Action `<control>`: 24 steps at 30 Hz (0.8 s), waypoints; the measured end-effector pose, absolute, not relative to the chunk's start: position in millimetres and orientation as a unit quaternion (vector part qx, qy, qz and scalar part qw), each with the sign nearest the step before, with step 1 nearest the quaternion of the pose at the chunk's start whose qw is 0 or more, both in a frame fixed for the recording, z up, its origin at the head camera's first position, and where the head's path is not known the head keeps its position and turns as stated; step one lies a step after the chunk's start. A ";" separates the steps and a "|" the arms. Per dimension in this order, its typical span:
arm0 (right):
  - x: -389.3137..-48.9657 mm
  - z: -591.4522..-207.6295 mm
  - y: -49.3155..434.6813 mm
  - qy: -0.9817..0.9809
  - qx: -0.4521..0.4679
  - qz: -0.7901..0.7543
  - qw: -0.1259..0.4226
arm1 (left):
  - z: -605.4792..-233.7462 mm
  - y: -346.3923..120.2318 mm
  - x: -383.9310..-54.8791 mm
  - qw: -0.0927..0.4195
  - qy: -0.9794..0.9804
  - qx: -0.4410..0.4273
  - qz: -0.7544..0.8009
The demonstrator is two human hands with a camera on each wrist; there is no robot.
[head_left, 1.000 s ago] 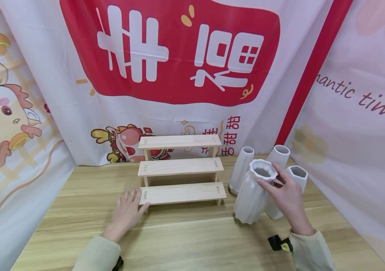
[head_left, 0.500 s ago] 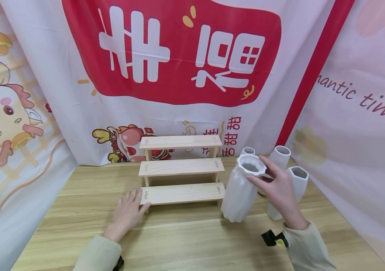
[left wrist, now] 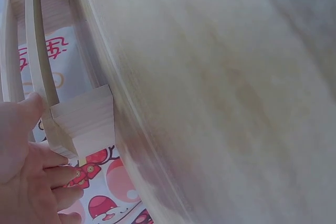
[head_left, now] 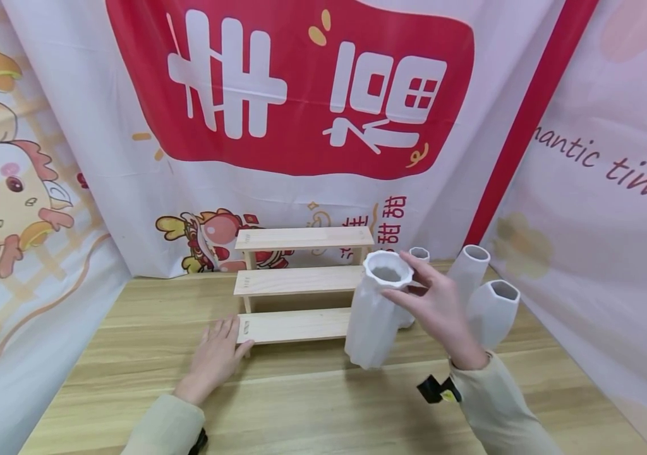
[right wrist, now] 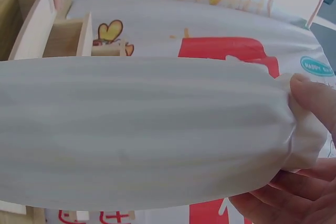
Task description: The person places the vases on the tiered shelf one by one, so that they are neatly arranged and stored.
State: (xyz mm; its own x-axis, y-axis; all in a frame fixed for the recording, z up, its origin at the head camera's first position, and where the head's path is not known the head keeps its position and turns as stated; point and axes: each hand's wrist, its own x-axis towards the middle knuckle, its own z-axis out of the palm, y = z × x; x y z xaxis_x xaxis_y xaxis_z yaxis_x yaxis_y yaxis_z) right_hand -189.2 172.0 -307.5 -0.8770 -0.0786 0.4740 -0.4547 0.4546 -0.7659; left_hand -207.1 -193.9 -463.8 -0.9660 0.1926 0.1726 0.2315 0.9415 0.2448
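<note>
You look to be at an early stage. At the middle of the frame, the 3-tier wooden rack (head_left: 295, 280) stands on the worktop (head_left: 301, 404), and no other vase shows on the visible parts of its tiers. Right of centre is the ribbed white vase (head_left: 373, 322) you hold, mouth up and close to upright, overlapping the right end of the bottom tier (head_left: 295, 326); its base seems to be off the worktop, but whether it touches the rack you cannot tell. Further right are 3 more white vases: a slim fluted vase (head_left: 424, 256), mostly hidden behind your hand, a round-mouthed vase (head_left: 467, 272) and a faceted vase (head_left: 488, 316). So 1 vase is in hand, and those 3 would seem to be left.

Now your pose. Your left forearm enters at the lower left, and your left hand (head_left: 215, 357) lies at the left end of the bottom tier: fingers extended and loose, touching the wood rather than gripping it. Your right forearm angles up and leftward from the lower right; your right hand (head_left: 437, 306) grasps the ribbed white vase at its neck, pinched between thumb and fingers.
</note>
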 end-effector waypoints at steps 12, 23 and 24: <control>-203.6 -299.5 136.6 -0.803 0.212 0.530 0.173 | -465.4 -194.4 -209.2 0.076 -0.982 -0.115 -0.131; -216.7 -299.2 106.6 -0.786 0.239 0.546 0.164 | -463.1 -193.2 -208.1 0.076 -0.981 -0.115 -0.135; -217.5 -299.2 104.2 -0.788 0.238 0.544 0.164 | -463.2 -193.2 -208.2 0.076 -0.981 -0.114 -0.135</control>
State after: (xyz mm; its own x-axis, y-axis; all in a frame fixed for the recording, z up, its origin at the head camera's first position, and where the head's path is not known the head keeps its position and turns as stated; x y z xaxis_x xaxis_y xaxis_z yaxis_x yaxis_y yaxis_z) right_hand -217.5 104.2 -299.2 -0.8327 -0.1973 0.5174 -0.5537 0.2939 -0.7791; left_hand -208.2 -193.2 -463.2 -0.9625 0.2037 0.1794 0.2446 0.9374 0.2479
